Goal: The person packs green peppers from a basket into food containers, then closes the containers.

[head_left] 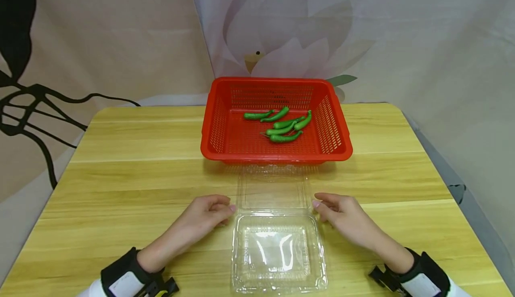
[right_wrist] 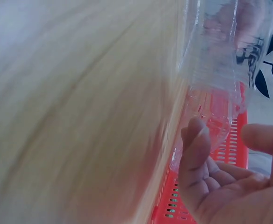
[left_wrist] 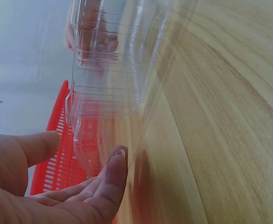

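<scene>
A clear plastic clamshell box [head_left: 277, 252] lies on the table with its lid [head_left: 273, 192] folded back flat toward the basket. My left hand [head_left: 211, 214] is just left of the hinge, fingers loosely bent. Thumb and fingers stand apart with nothing between them in the left wrist view. On the other side, my right hand [head_left: 339, 214] mirrors it, its thumb and fingers also apart around nothing in the right wrist view. Several green chili peppers [head_left: 285, 137] lie inside the red plastic basket [head_left: 213, 152] beyond the lid.
The basket stands at the back middle of the wooden table [head_left: 141, 176], close behind the lid. A pale curtain [head_left: 402, 42] with a printed flower hangs behind the table. Both wrists wear black straps with small devices [head_left: 154, 286].
</scene>
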Action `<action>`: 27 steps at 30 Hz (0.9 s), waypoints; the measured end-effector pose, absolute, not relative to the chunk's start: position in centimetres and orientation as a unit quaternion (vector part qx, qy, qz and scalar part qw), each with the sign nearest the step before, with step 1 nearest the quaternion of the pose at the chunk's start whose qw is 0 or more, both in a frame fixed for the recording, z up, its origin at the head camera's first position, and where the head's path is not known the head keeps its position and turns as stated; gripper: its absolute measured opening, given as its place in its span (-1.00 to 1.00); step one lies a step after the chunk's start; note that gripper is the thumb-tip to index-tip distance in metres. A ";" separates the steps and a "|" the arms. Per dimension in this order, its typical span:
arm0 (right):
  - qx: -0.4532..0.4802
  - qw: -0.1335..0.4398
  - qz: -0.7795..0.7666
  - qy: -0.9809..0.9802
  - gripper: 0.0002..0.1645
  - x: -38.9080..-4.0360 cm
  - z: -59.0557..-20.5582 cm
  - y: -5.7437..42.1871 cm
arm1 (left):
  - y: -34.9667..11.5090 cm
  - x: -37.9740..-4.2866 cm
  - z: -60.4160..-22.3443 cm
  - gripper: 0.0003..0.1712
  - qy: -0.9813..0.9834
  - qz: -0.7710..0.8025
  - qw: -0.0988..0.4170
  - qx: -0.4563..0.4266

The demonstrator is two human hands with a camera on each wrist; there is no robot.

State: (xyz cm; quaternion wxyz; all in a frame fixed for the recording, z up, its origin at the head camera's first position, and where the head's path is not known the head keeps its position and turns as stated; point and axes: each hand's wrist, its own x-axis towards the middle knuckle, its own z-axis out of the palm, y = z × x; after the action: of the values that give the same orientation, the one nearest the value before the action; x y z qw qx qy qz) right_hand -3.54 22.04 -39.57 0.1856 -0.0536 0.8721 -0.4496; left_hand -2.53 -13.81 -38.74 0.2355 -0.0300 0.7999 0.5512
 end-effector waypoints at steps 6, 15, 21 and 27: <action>-0.047 0.198 -0.461 0.864 -0.32 -3.5 -39.7 21.6 | -13.7 -2.8 -39.0 -0.49 0.775 0.577 0.258 -0.012; -0.052 0.207 -0.471 0.856 -0.40 -3.2 -40.0 21.2 | -13.4 -3.0 -39.3 -0.61 0.747 0.606 0.273 0.004; -0.070 0.207 -0.475 0.852 -0.40 -3.0 -40.0 21.0 | -13.3 -2.8 -39.1 -0.57 0.754 0.597 0.273 -0.006; -0.083 0.202 -0.470 0.855 -0.52 -2.9 -40.0 21.0 | -13.3 -2.6 -38.9 -0.63 0.757 0.596 0.267 -0.005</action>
State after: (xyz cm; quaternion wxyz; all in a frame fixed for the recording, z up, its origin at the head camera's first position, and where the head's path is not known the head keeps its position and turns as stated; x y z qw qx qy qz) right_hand -2.88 20.99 -39.97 0.2016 -0.0829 0.8553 -0.4701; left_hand -2.58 -13.31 -38.91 0.2675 -0.0052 0.7568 0.5963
